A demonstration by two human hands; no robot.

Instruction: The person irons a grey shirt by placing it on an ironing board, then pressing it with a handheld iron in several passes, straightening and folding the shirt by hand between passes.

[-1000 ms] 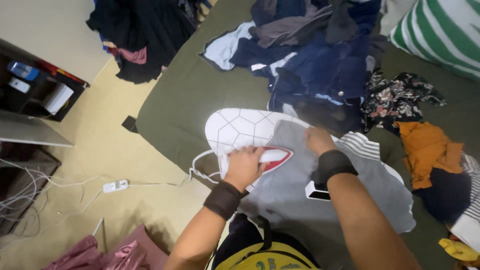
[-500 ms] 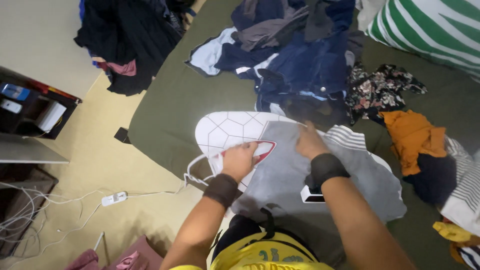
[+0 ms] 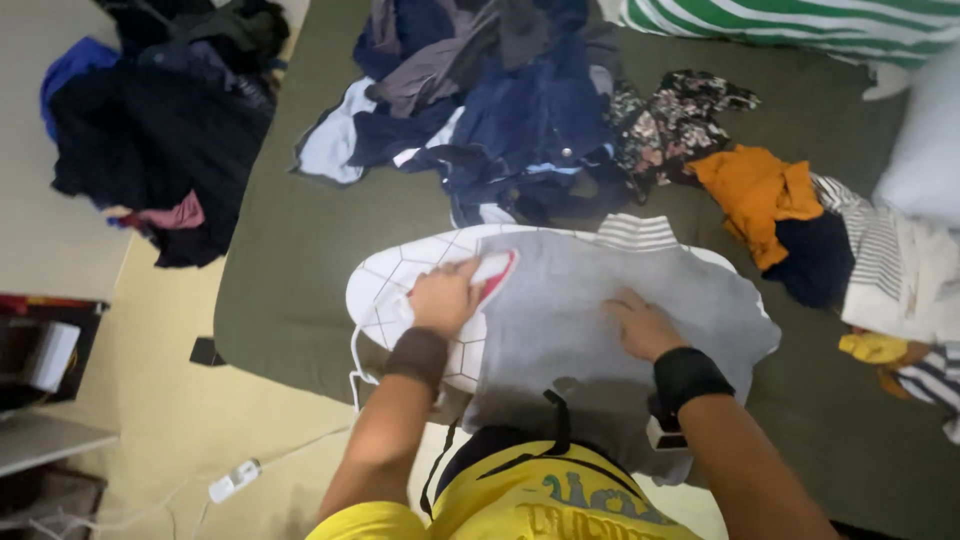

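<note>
The left hand (image 3: pixel 445 297) is wrapped around a white and red iron (image 3: pixel 487 272), fingers clamped over its top, pressing it onto the near-left edge of a grey garment (image 3: pixel 590 310). The garment lies spread across a white ironing pad (image 3: pixel 385 290) with a hexagon pattern — the pad sticks out past the iron on the left hand's far side. The right hand (image 3: pixel 640 325) rests flat on the grey cloth, fingers together and pointing toward the iron, holding nothing; the two hands are near each other but apart. Both wrists wear dark bands.

All of this sits on a bed with an olive green cover (image 3: pixel 290 290). Beyond the fingers lies a heap of dark blue clothes (image 3: pixel 500 110), and off past the right hand an orange garment (image 3: pixel 755 190) touches a striped one (image 3: pixel 890 260). A green and white striped pillow (image 3: pixel 800 20) lies at the far corner. A white cord (image 3: pixel 355 365) drops from the pad's edge by the left wrist toward the floor, where a small white switch (image 3: pixel 235 480) lies — well apart from the hands.
</note>
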